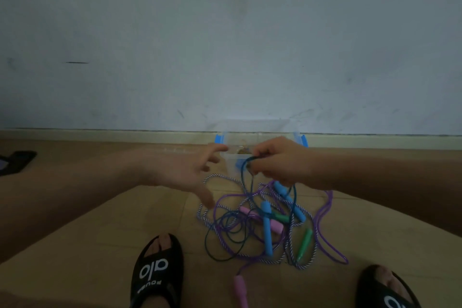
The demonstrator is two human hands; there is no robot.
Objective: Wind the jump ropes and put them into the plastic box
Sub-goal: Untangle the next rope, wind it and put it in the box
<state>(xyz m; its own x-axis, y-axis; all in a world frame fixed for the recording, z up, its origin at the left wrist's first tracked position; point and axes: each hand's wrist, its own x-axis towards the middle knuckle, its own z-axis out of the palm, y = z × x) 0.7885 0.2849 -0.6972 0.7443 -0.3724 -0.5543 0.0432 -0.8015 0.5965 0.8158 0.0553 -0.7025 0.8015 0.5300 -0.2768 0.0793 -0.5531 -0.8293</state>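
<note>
A tangle of jump ropes (262,230) lies on the floor between my feet: a dark blue cord, a purple cord and a striped white-and-purple cord, with blue handles (267,230), green handles (303,245) and pink handles (240,287). My right hand (277,160) pinches a loop of the dark blue rope (243,172) and holds it up in front of the clear plastic box (255,130), which has blue latches and stands against the wall. My left hand (187,170) hovers with fingers spread just left of that loop and holds nothing.
The box stands at the baseboard of a pale wall. My two feet in black slides (157,272) flank the rope pile on the tan tiled floor. A dark object (15,161) lies at the far left.
</note>
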